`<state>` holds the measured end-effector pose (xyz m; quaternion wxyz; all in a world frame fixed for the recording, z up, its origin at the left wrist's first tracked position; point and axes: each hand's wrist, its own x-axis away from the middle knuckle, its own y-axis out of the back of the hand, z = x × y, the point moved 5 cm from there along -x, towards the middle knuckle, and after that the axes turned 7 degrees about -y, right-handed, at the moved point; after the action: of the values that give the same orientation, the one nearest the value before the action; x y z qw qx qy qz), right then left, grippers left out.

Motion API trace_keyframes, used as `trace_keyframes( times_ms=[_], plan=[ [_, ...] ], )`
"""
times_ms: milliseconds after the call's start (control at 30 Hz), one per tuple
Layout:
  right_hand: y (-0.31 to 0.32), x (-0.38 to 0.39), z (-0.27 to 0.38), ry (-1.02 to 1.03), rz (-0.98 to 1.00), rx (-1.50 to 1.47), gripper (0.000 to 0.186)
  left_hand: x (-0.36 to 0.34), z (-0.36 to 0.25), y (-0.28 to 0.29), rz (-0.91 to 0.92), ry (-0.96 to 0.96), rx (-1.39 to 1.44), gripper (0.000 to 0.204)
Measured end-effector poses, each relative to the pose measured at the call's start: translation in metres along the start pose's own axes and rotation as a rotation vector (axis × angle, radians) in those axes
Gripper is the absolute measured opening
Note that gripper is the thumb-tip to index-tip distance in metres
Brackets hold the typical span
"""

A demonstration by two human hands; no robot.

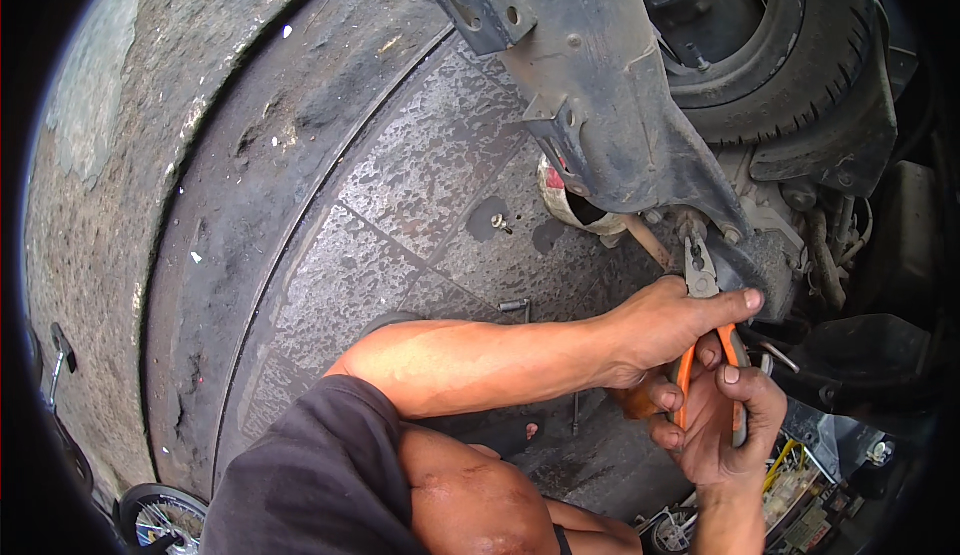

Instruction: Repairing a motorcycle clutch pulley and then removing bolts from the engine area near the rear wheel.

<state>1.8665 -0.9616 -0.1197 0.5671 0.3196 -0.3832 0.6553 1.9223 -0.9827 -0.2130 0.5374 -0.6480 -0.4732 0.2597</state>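
Note:
A pair of pliers (703,281) with orange handles is held upright, its jaws up against a small fitting (690,221) under the vehicle's grey body panel (600,85). My left hand (665,325) is closed around the pliers near the pivot, thumb stretched across them. Lower down, my right hand (725,410) has its fingers and thumb on the two handles. What exactly the jaws touch is too small to tell. Beside my left wrist, an amber-brown object (632,398) shows partly behind the hands.
A wheel with a black tyre (790,105) sits at the upper right. On the tiled floor (385,195) are a small bolt (500,223), a metal tool (515,306) and a round whitish container (553,183) below the panel. Parts and yellow cable (780,463) lie at the lower right.

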Motion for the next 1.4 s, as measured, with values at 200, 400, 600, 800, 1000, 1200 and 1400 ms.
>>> trace_keyframes(
  times_ms=[200, 400, 600, 800, 1000, 1200, 1400],
  plan=[
    [-0.02, 0.008, 0.028, -0.123, -0.204, 0.477, 0.027, -0.006, -0.003, -0.012, -0.153, -0.179, 0.209, 0.04],
    [-0.038, 0.009, 0.036, -0.228, -0.305, 0.762, 0.03, -0.004, 0.001, -0.004, -0.119, -0.297, 0.159, 0.052],
    [-0.003, 0.034, 0.0, -0.105, -0.205, 1.103, 0.042, 0.033, -0.014, 0.035, -0.253, -0.658, -0.73, 0.041],
    [0.088, 0.0, -0.049, -0.151, 0.04, 1.614, 0.044, 0.037, -0.066, 0.023, -0.144, -1.009, -1.939, 0.031],
    [0.169, -0.045, -0.134, 0.047, 0.177, 1.796, 0.06, 0.004, -0.078, -0.001, 0.365, -1.13, -2.369, 0.026],
    [0.169, -0.103, -0.221, 0.253, 0.384, 1.795, 0.07, -0.003, -0.077, -0.009, 0.368, -1.009, -2.703, 0.028],
    [0.116, -0.113, -0.229, 0.798, 0.275, 1.767, 0.064, -0.012, -0.074, -0.011, -0.119, -0.629, -2.534, 0.027]
  ],
)
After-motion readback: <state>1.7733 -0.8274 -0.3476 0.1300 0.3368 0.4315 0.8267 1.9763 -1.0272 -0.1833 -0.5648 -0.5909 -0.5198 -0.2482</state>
